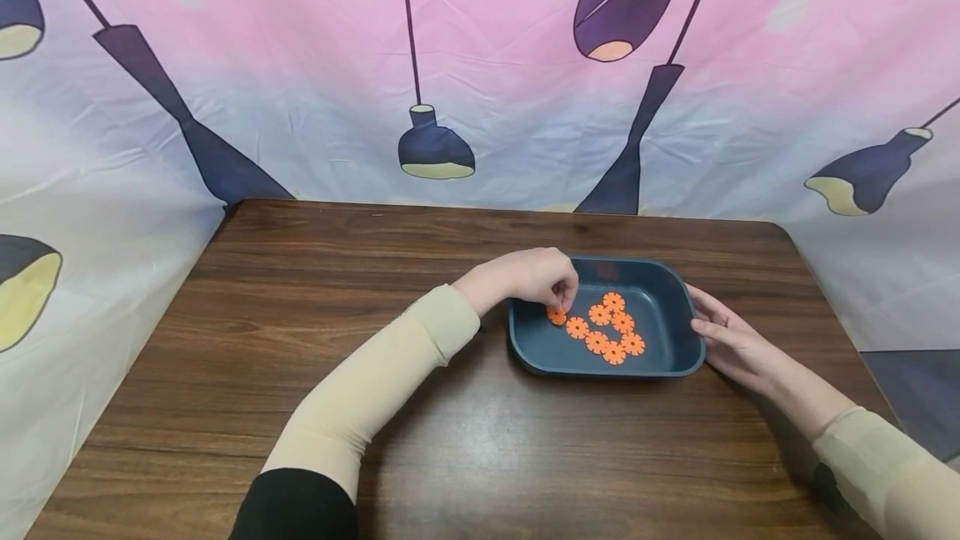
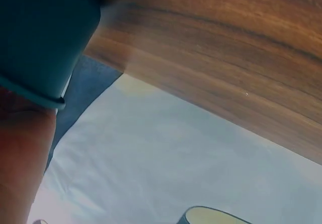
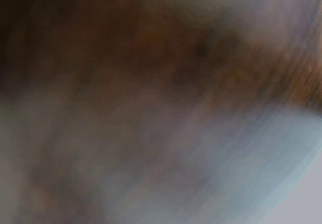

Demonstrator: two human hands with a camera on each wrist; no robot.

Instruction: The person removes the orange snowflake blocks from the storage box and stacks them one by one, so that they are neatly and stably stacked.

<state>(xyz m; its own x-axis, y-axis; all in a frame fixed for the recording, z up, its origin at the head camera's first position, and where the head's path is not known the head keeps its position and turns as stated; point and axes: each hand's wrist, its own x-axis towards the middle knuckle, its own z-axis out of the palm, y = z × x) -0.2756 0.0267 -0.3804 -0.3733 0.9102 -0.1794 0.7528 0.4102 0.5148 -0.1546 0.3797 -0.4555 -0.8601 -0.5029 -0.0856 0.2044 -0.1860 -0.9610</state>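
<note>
A dark blue rectangular tray stands on the table, with several orange flower-shaped discs lying on its floor in a loose curve. My left hand reaches over the tray's left rim, fingertips down, and pinches one orange disc near the left end. The right hand holds the tray's right end, thumb at the rim and fingers along the outer wall. In the left wrist view the tray's wall fills the upper left corner, above part of the left hand. Blur covers the right wrist view.
The brown wood-grain table extends to the left of the tray and in front of it. Behind it hangs a pastel cloth printed with dark lamps, close to the table's far edge.
</note>
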